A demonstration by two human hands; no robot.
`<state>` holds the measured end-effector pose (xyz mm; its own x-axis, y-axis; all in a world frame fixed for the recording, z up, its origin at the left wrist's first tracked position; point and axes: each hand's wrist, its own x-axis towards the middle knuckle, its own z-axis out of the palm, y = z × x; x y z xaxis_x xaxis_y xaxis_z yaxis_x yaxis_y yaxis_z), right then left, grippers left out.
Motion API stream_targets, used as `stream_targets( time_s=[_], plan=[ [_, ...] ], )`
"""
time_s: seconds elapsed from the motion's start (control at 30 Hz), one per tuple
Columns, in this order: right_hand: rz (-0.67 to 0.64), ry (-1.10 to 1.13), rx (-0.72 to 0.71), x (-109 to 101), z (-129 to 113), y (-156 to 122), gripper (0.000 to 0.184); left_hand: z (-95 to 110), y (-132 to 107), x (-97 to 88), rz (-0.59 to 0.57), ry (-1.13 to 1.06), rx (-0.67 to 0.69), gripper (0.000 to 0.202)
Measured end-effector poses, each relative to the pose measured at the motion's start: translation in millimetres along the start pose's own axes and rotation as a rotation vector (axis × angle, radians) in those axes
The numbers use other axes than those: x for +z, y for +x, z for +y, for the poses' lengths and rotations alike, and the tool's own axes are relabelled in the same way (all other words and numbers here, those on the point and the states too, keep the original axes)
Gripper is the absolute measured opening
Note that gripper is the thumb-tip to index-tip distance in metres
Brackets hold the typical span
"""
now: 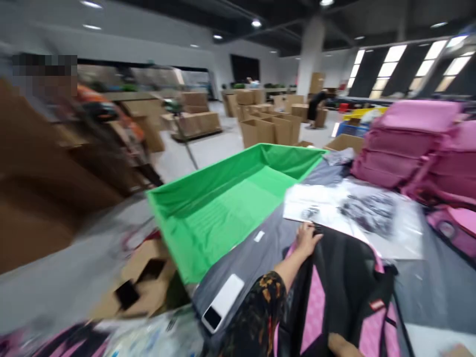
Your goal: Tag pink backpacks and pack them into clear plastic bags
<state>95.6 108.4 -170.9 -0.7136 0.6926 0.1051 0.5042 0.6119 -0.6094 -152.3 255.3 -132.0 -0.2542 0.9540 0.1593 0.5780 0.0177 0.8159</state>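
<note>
A black and pink backpack (pixel 344 267) lies on the grey cloth-covered table in front of me, its straps and back panel facing up. My left hand (pixel 307 238) is at the backpack's top edge, fingers curled around it beside a black strap piece. At the bottom edge, only a small part of my right hand (pixel 344 344) shows against the backpack's lower part; its other fingers are out of view. Just beyond the backpack lie clear plastic bags (pixel 372 213) with a dark print. A white phone-like box (pixel 223 302) rests left of my sleeve.
A green fabric-lined bin (pixel 223 208) adjoins the table. Pink backpacks (pixel 409 144) are stacked at right. An opened carton (pixel 137 282) sits at lower left. Cardboard boxes (pixel 271 126) stand behind. One person (pixel 318 106) bends in the distance; another, blurred (pixel 104 109), is at left.
</note>
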Motion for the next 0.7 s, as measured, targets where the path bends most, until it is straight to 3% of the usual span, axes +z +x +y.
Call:
stream_targets(
  time_s=[0.07,0.17,0.23,0.33,0.4,0.5,0.6,0.7],
  plan=[
    [0.099,0.001,0.113,-18.9,7.9,-11.5,0.034,-14.9,-4.7,6.4,0.006,0.065,-0.002,0.016],
    [0.348,-0.024,0.410,-70.5,39.1,-2.0,0.047,-20.2,-7.9,10.5,0.051,0.142,0.001,0.036],
    [0.512,-0.088,0.694,-105.1,67.1,15.3,0.060,-8.9,-7.2,15.8,0.028,0.179,0.075,0.045],
    [0.572,-0.105,0.892,-131.3,100.4,50.4,0.069,19.2,-5.2,34.5,-0.167,0.202,0.327,0.036],
    [0.578,-0.096,0.908,-132.6,108.0,72.7,0.066,36.3,-5.3,54.0,-0.346,0.196,0.498,0.027],
    [0.645,-0.128,0.886,-126.4,93.1,87.8,0.065,49.5,-8.9,87.0,-0.563,0.168,0.679,0.026],
    [0.686,-0.138,0.792,-116.0,56.9,72.9,0.063,49.6,-18.2,115.4,-0.679,0.111,0.803,0.021],
    [0.698,-0.116,0.604,-96.1,19.8,43.8,0.049,43.7,-33.1,133.9,-0.709,0.050,0.853,0.006]
  ],
)
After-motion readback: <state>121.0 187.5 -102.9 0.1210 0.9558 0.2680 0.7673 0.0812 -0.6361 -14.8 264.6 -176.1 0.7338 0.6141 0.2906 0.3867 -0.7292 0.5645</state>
